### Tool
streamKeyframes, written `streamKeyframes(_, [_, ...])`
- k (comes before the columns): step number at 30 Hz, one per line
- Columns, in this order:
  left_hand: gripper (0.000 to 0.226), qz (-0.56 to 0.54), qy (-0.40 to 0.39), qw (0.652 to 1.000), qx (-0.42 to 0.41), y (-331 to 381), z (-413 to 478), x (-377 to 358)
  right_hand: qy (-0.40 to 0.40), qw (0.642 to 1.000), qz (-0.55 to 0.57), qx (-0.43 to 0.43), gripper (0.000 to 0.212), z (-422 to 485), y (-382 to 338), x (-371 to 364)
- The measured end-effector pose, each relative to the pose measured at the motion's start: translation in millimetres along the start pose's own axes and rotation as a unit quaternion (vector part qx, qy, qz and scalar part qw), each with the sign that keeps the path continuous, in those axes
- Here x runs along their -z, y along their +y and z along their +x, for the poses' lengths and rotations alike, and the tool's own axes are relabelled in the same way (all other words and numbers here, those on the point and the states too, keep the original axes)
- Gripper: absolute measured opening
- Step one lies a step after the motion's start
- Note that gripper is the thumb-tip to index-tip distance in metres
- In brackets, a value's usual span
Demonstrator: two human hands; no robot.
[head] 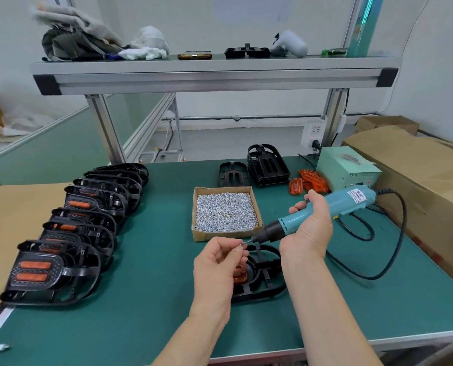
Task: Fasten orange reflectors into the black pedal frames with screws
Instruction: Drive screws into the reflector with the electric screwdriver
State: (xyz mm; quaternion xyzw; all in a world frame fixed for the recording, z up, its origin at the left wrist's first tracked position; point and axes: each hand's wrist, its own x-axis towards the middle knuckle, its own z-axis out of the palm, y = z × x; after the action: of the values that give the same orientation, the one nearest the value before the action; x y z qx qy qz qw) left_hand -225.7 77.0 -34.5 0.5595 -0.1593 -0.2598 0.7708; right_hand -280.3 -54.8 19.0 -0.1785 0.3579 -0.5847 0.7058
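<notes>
Black pedal frame (269,286) holding an orange reflector (239,276) lies just in front of the screw box (220,235); left hand (217,262) pinches a screw (243,243) at the tip of the blue screwdriver (325,208), which the right hand (308,233) grips.

The screwdriver (325,210) in your right hand (310,233) is teal with a black nose, a white label and a black cord (394,247). Your left hand (217,265) pinches a silver screw (243,243). Under that hand lies a black pedal frame (262,283) with an orange reflector (239,276). Beyond both hands, a brown box (220,235) holds a silver heap of screws (225,212). Left of your left hand, black pedals (58,273) with orange strips sit on the green mat (140,299)
</notes>
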Motion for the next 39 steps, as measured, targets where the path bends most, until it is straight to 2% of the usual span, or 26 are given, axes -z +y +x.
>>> streamKeyframes(5, [0.03,0.091,0.014,0.991,-0.097,-6,-4,1,0.021,0.999,-0.008,-0.023,0.019,0,7,5])
streamKeyframes(12, [0.032,0.153,-0.02,0.981,-0.121,-9,3,10,0.015,1.0,-0.017,-0.005,0.02,1,7,4])
streamKeyframes(18, [0.052,0.268,-0.06,0.954,-0.118,-5,9,27,-0.019,0.999,-0.032,0.034,0.024,0,10,5])
streamKeyframes(20, [0.044,0.335,-0.059,0.928,-0.151,-3,13,37,-0.038,0.997,-0.037,0.06,0.022,-1,11,6])
streamKeyframes(24, [0.017,0.491,-0.083,0.834,-0.236,-3,18,50,-0.086,0.988,-0.059,0.117,0.018,-8,12,4])
streamKeyframes(30, [0.014,0.539,-0.102,0.78,-0.3,-15,13,57,-0.167,0.964,-0.109,0.174,0.015,-21,19,2])
streamKeyframes(34, [0.025,0.532,-0.117,0.783,-0.301,-16,10,59,-0.196,0.952,-0.136,0.194,0.013,-24,25,3])
streamKeyframes(39, [0.029,0.509,-0.113,0.801,-0.293,-20,8,62,-0.198,0.944,-0.159,0.209,0.011,-25,29,4])
